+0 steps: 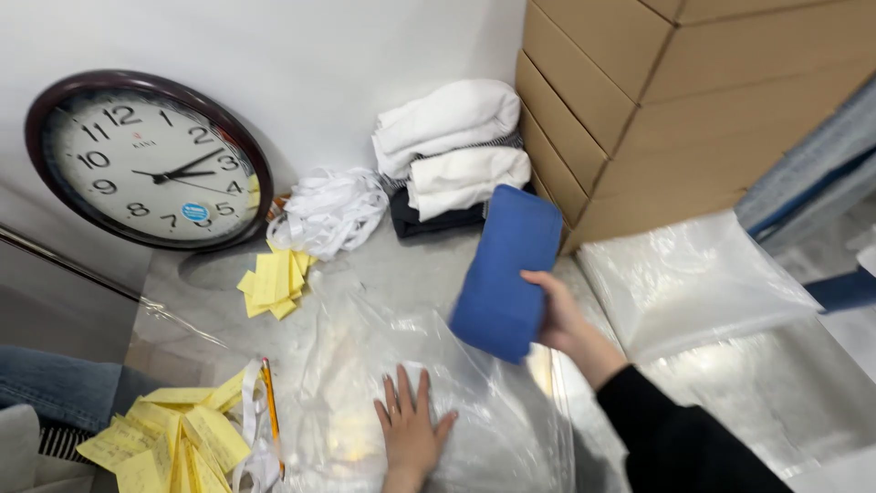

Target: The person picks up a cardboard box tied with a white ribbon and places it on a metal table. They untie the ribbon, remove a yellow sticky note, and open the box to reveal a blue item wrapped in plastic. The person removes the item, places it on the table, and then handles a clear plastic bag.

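My right hand (558, 315) grips a folded blue cloth (506, 269) and holds it in the air above the table, just right of centre. My left hand (411, 422) lies flat, fingers spread, on a clear plastic bag (365, 365) spread on the grey table. The blue cloth hangs over the bag's upper right part. My right arm wears a black sleeve (675, 438).
A stack of folded white and dark clothes (452, 155) stands at the back, beside brown cardboard boxes (657, 100). A round wall clock (151, 160) leans at the left. White ribbon pile (328, 210), yellow paper slips (274, 278), more slips (173, 438) with a pencil (271, 406), and plastic bags (693, 283) lie around.
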